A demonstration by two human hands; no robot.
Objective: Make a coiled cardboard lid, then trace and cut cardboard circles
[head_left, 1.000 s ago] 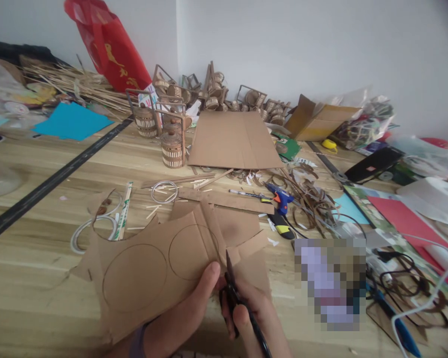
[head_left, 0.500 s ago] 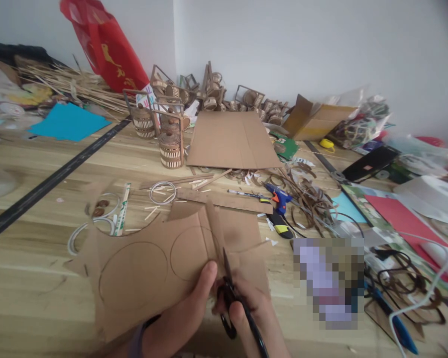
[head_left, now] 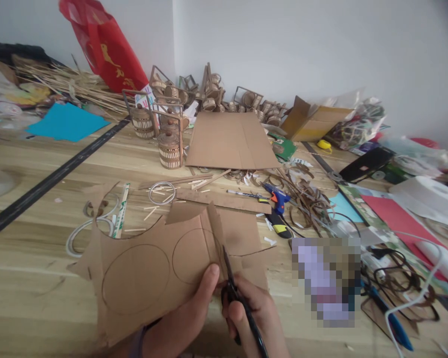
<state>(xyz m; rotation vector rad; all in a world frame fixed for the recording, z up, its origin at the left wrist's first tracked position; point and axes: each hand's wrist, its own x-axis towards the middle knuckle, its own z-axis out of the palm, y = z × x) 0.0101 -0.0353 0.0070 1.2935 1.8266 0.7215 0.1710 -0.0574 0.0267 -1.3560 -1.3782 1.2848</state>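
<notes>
**Scissor handles drawn together at the edge of a marked cardboard sheet**

The cardboard sheet (head_left: 144,266) is held above the near side of the wooden table (head_left: 33,278), partly over a second piece of cardboard (head_left: 246,232). The left hand (head_left: 186,315) grips its near right part, thumb pressed on the upper face; its other fingers are hidden beneath, and their spread cannot be told. The right hand (head_left: 254,306) has its fingers curled around the black scissors (head_left: 231,291), whose blades point away from the wearer, beside the right side of the smaller circle (head_left: 196,256).

Compared with half a second earlier, the handle loops appear closer together, and the narrow strip (head_left: 259,252) right of the blades, blurred then, is now sharp and seen almost edge-on. The sheet itself has barely shifted. These changes suggest a closing stroke of the scissors, though the cut line is too small to make out. Both the smaller circle and the larger circle (head_left: 136,279) remain attached within the sheet, so the cutting appears unfinished.
</notes>
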